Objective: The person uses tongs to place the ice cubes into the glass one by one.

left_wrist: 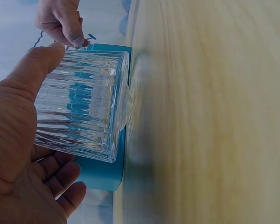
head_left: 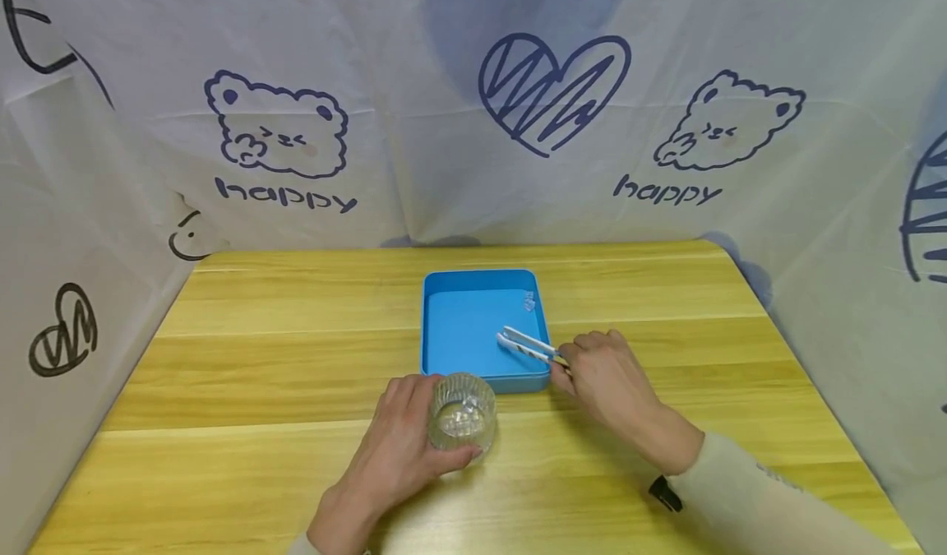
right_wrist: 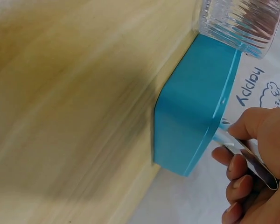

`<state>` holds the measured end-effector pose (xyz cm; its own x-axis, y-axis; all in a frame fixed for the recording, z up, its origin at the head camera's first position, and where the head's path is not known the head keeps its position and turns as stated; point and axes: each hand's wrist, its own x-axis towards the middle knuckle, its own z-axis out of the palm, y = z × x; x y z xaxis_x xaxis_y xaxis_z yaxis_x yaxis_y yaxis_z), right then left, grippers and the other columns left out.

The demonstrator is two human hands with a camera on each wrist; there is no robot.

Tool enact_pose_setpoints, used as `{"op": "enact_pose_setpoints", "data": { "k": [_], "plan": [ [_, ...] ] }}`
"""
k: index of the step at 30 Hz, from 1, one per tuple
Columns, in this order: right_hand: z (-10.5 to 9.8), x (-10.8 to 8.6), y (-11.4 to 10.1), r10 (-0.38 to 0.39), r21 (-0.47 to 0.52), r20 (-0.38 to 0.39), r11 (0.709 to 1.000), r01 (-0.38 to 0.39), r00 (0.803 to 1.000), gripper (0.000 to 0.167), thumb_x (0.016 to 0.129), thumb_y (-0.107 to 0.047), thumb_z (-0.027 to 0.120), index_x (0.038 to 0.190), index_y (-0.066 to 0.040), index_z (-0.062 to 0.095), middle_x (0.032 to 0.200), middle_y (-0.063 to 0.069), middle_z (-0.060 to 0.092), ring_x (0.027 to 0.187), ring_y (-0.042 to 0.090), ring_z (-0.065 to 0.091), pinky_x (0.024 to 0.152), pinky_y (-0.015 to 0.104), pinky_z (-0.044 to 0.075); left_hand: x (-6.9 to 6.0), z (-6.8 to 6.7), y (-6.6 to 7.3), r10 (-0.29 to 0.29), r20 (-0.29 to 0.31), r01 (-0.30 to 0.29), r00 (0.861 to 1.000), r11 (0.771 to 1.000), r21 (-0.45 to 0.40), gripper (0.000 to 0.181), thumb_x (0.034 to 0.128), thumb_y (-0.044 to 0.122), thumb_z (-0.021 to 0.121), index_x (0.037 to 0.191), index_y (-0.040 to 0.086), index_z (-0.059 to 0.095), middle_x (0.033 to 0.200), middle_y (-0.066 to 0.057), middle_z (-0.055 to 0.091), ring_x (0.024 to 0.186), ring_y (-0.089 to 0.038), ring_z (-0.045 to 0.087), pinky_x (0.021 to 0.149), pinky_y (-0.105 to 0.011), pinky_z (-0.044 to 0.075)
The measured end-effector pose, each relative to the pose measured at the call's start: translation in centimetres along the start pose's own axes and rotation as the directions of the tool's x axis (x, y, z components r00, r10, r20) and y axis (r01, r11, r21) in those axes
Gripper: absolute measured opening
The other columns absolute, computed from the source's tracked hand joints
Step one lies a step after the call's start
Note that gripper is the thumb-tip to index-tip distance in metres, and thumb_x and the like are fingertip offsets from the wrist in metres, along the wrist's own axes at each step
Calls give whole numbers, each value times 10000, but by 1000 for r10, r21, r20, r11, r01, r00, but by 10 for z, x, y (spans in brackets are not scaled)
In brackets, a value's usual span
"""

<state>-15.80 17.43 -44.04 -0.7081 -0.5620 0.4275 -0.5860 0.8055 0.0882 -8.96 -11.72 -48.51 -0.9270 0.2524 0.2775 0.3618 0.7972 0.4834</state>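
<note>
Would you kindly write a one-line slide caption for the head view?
The left hand grips a ribbed glass containing clear pieces while the right hand holds white-tipped tongs over a blue tray.

"happy" twice on cloth, sleeve marks unclear

The left hand holds a glossy, ribbed, glass-looking cup; the right hand, tongs with a shiny metal-looking handle. Beyond both: smooth plastic tray, creased cloth. Beneath: wood-grained tabletop.
</note>
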Motion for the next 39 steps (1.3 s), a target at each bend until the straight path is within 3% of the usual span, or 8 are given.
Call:
{"op": "enact_pose_setpoints", "data": {
  "k": [16, 23, 31, 36, 39],
  "plan": [
    [4, -5, 3, -27, 11, -87, 1000, 28, 996, 204, 871, -207, 830, 814, -25, 756, 625, 14, 579, 568, 162, 488, 555, 281, 324, 0, -2, 1, 2, 7, -2, 1000, 1000, -1, 916, 677, 556, 953, 1332, 32, 585, 1225, -108, 648, 1152, -279, 575, 1021, -454, 519],
    [4, -6, 5, -23, 80, -137, 996, 34, 990, 197, 878, -205, 793, 864, -12, 760, 652, 18, 609, 594, 176, 534, 566, 293, 370, 0, -3, 1, -4, 10, 4, 1000, 1000, -1, 921, 678, 556, 954, 1335, 28, 585, 1237, -114, 647, 1162, -286, 574, 1029, -459, 517],
    [3, -8, 7, -25, 135, -197, 989, 52, 980, 502, 1080, -368, 499, 909, 19, 769, 669, 31, 617, 609, 186, 547, 579, 321, 424, 0, -3, 2, -4, 11, 5, 1000, 1000, -10, 912, 674, 546, 958, 1330, 32, 588, 1237, -108, 650, 1163, -283, 572, 1029, -459, 514],
    [1, -9, 6, -22, 138, -206, 989, 51, 978, 270, 938, -245, 702, 898, 14, 766, 666, 29, 612, 608, 180, 545, 577, 321, 430, 0, -4, 2, -12, 18, 12, 1000, 1000, -12, 914, 677, 549, 957, 1335, 33, 589, 1239, -104, 649, 1164, -277, 570, 1028, -455, 516],
    [-2, -10, 5, -29, 156, -237, 985, 68, 971, 269, 943, -242, 689, 885, 11, 761, 664, 32, 614, 603, 176, 548, 570, 321, 433, 0, -4, 2, -16, 22, 16, 1000, 1000, -13, 912, 680, 553, 955, 1337, 36, 589, 1240, -103, 649, 1164, -275, 570, 1031, -456, 514]
  ]
}}
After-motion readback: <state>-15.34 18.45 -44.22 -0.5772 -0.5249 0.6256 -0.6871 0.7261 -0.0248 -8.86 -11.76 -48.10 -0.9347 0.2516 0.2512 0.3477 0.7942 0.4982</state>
